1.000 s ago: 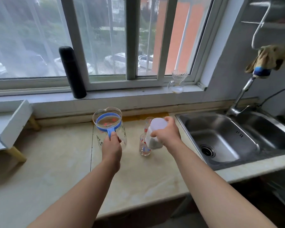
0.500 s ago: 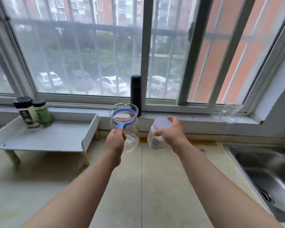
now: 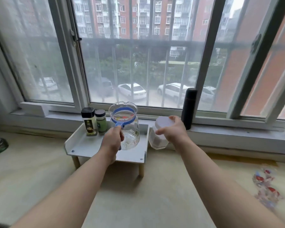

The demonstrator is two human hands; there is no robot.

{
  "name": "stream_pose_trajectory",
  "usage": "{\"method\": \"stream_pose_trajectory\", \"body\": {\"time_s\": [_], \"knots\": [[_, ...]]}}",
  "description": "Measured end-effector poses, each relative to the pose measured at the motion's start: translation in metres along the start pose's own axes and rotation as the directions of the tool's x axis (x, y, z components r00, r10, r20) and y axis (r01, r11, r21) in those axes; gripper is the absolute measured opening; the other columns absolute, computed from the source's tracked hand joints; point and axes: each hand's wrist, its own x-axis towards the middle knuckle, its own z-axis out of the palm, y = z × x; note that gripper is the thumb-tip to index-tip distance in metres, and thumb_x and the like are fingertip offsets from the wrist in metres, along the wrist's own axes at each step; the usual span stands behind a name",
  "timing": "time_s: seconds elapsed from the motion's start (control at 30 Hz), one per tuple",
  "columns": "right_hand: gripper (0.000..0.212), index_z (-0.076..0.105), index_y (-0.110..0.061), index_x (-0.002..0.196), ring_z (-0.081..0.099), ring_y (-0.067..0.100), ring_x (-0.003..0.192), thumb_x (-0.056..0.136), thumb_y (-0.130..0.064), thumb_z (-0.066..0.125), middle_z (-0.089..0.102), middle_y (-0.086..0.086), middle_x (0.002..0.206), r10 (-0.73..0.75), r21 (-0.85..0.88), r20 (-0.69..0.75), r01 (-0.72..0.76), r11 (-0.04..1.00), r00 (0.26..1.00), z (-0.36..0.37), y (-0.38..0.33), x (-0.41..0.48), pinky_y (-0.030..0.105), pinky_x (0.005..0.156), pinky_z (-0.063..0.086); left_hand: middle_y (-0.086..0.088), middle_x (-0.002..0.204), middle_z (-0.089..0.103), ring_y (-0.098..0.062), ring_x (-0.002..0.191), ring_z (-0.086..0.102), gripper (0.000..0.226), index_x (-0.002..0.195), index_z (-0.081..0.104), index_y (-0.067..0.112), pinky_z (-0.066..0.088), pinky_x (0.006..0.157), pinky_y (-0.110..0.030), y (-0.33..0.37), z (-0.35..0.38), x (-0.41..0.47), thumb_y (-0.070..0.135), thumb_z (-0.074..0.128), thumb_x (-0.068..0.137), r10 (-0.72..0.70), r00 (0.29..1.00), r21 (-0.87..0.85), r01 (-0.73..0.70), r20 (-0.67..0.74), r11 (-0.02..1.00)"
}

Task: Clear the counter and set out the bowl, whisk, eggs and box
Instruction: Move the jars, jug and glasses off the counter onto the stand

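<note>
Step in hand: clearing the counter; the white rack by the window looks like the drop-off, w/ two jars at its back left. Left hand is closed round the blue handle of the glass pitcher, held over the rack; right hand is clamped over the lid of the white container, just beside the rack's right edge; next move prob. needs both lowered onto bare rack w/o hitting the jars. Vs 0.5 s ago: both items are nearer the rack, patterned glasses show at right, and bowl, whisk, eggs, box aren't in view.
</note>
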Motion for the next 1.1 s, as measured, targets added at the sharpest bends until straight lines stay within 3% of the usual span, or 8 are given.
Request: {"method": "stream_pose_trajectory", "body": {"time_s": [0.13,0.33,0.63,0.93,1.03,1.1], "knots": [[0.078,0.040,-0.019,0.135,0.044,0.022,0.105,0.069,-0.004,0.078,0.045,0.002,0.123,0.012,0.015,0.010,-0.013,1.000,1.000,0.042,-0.005,0.003,0.029,0.089,0.040,-0.004,0.068,0.046,-0.018,0.061,0.036,0.033,0.065,0.044,0.017,0.029,0.057,-0.031,-0.005,-0.039,0.023,0.032,0.038,0.094,-0.024,1.000,0.027,0.024,-0.001,0.999],[0.080,0.040,-0.019,0.137,0.047,0.025,0.106,0.068,-0.001,0.078,0.046,0.009,0.132,0.058,0.003,0.031,-0.058,0.998,0.998,0.088,0.002,0.021,0.034,0.094,0.044,-0.004,0.066,0.044,-0.018,0.057,0.033,0.033,0.062,0.043,0.017,0.028,0.055,-0.030,-0.017,-0.069,0.056,0.029,0.040,0.093,-0.089,0.996,0.019,0.089,0.000,0.996],[0.082,0.039,-0.020,0.138,0.046,0.027,0.106,0.069,-0.002,0.078,0.045,0.012,0.134,0.112,-0.048,0.116,-0.107,0.993,0.987,0.113,0.015,0.075,0.038,0.096,0.045,-0.005,0.067,0.046,-0.019,0.064,0.038,0.033,0.063,0.045,0.017,0.028,0.056,-0.029,-0.034,-0.068,0.106,0.027,0.041,0.094,-0.163,0.987,0.025,0.163,-0.013,0.986],[0.085,0.038,-0.021,0.140,0.046,0.026,0.108,0.067,-0.003,0.079,0.046,0.009,0.136,0.133,-0.096,0.146,-0.120,0.988,0.980,0.127,0.035,0.129,0.032,0.089,0.042,-0.001,0.061,0.046,-0.015,0.066,0.042,0.035,0.061,0.044,0.019,0.029,0.063,-0.031,-0.048,-0.053,0.158,0.031,0.039,0.094,-0.243,0.970,-0.042,0.242,-0.002,0.969],[0.085,0.038,-0.020,0.139,0.047,0.027,0.109,0.066,-0.002,0.079,0.045,0.010,0.135,0.153,-0.104,0.150,-0.138,0.985,0.977,0.135,0.043,0.135,0.033,0.087,0.043,0.000,0.060,0.045,-0.016,0.062,0.040,0.036,0.060,0.046,0.021,0.027,0.060,-0.030,-0.048,-0.056,0.174,0.039,0.048,0.091,-0.231,0.972,0.006,0.231,0.037,0.973],[0.085,0.039,-0.021,0.138,0.046,0.026,0.106,0.066,-0.001,0.079,0.046,0.009,0.133,0.166,-0.106,0.147,-0.151,0.983,0.975,0.139,0.046,0.137,0.032,0.084,0.042,-0.001,0.064,0.047,-0.017,0.061,0.039,0.023,0.068,0.054,0.022,0.026,0.057,-0.028,-0.048,-0.060,0.185,0.034,0.059,0.086,-0.199,0.978,0.049,0.196,0.062,0.979]]}}
